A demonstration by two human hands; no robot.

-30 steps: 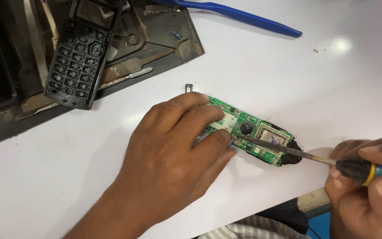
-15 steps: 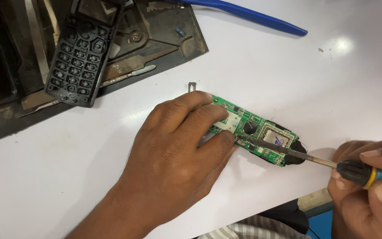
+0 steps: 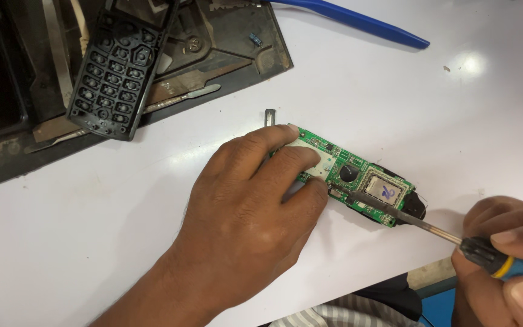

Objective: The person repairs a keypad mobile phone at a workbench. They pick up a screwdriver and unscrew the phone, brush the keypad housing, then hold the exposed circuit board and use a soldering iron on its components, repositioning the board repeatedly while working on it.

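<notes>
Closest to the camera, the right hand (image 3: 506, 266) is curled tight around a screwdriver (image 3: 455, 239) with a black, yellow and blue handle, gripped low like a pencil so the thin shaft comes in at a shallow slant. The tip sits at the near edge of a green circuit board (image 3: 358, 181), right by the left thumb – looks like it's working at that edge rather than at a screw on top.

The left hand (image 3: 255, 200) isn't gripping anything. It's spread flat, fingers pressing down on the left half of the board, which pins it to the white table (image 3: 394, 91) so it can't skate away under the tool. A black part pokes out from under the board's right end.

Just past the fingertips there's a tiny metal bit (image 3: 269, 115) lying loose. Further back, a black keypad cover (image 3: 122, 66) leans across a dark tray (image 3: 237, 42) with some flat metal tools – and a blue handle (image 3: 358, 21) lies at the far edge.
</notes>
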